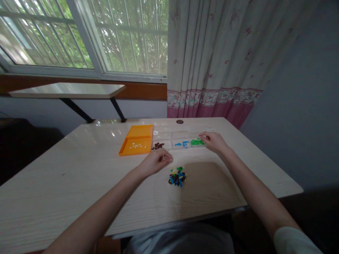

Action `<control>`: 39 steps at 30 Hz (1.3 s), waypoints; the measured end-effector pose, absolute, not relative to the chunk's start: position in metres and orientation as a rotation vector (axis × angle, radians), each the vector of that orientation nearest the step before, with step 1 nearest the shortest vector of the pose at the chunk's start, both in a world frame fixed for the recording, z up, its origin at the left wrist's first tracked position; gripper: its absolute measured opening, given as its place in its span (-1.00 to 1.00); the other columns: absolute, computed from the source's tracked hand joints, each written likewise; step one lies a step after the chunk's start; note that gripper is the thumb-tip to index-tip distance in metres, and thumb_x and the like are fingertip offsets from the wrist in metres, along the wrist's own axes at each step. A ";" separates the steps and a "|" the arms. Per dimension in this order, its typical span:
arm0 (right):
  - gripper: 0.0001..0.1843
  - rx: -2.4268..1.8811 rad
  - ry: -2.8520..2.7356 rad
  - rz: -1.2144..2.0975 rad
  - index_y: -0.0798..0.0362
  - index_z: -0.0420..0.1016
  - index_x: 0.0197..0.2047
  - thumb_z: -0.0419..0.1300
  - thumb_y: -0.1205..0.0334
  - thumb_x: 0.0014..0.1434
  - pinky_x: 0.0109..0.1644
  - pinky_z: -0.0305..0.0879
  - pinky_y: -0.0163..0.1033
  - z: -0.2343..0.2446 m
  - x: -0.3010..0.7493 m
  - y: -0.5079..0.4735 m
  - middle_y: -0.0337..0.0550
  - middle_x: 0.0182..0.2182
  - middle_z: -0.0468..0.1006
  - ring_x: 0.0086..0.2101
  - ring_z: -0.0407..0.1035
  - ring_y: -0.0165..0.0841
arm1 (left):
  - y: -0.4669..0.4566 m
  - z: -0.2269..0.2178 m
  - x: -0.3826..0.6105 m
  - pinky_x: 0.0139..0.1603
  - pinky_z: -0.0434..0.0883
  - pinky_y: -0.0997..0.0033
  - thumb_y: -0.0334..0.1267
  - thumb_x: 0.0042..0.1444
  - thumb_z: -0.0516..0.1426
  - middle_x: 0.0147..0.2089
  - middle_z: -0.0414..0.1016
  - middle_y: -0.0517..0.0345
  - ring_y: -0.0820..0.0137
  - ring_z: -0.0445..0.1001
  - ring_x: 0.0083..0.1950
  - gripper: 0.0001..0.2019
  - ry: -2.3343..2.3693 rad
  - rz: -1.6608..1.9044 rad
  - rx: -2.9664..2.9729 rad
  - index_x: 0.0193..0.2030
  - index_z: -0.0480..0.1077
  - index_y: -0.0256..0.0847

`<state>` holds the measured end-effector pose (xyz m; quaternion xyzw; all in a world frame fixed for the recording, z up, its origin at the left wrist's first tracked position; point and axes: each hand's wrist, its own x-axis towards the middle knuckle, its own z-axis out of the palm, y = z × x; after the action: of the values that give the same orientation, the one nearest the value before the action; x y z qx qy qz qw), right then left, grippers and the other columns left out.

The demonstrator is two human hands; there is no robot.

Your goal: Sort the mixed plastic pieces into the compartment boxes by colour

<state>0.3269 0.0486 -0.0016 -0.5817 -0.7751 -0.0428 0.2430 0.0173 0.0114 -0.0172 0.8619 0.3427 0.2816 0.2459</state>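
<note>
My right hand (214,141) is over the right end of a clear divided box, its fingertips pinched beside the small green pieces (196,142). Whatever is between those fingertips is too small to see. My left hand (157,161) rests low over the table with its fingers curled together, just in front of the small dark brown pieces (159,145); its contents are hidden. Small blue pieces (182,144) lie in the compartment between the brown and green ones. Nearer to me, a mixed pile of small blue, brown, green and yellow pieces (177,178) sits on the table.
An open orange case (137,152) holding small white pieces (136,145) adjoins the box's left end. A raised shelf (71,91) on black legs stands at the back left. Behind the table (79,183) hang curtains (212,63) beside a window.
</note>
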 end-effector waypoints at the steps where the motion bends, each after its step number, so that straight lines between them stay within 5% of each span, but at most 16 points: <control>1: -0.74 -1.550 -2.113 -0.103 -0.01 0.52 -0.21 0.06 0.16 0.10 -0.49 0.03 -0.38 -0.001 0.319 0.045 -0.24 -0.59 0.47 -0.60 0.23 -0.48 | 0.011 -0.017 0.019 -0.48 0.20 0.60 -0.24 0.06 0.08 -0.43 0.36 0.17 0.53 0.27 -0.45 -0.84 0.948 0.787 2.329 -0.36 0.41 -0.27; 18: -0.79 -1.063 -2.148 0.115 0.04 0.53 -0.34 0.10 0.16 0.06 -0.53 0.07 -0.45 -0.022 0.219 -0.009 -0.29 -0.66 0.43 -0.65 0.20 -0.54 | 0.002 -0.009 0.028 -0.46 0.21 0.57 -0.12 0.05 0.11 -0.45 0.37 0.14 0.51 0.27 -0.45 -0.76 0.948 0.994 2.311 -0.38 0.42 -0.28; 39: -0.82 -0.927 -2.161 -0.188 0.03 0.49 -0.41 0.08 0.20 0.06 -0.50 0.05 -0.42 -0.023 0.217 -0.012 -0.34 -0.72 0.37 -0.66 0.18 -0.54 | 0.002 -0.009 0.029 -0.51 0.18 0.60 -0.17 0.03 0.14 -0.53 0.32 0.18 0.55 0.21 -0.52 -0.79 0.910 0.994 2.318 -0.41 0.44 -0.30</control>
<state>0.2174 -0.0119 -0.0232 -0.3633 -0.8467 -0.0735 0.3816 0.0288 0.0017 -0.0094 0.8417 0.3304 0.3609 0.2282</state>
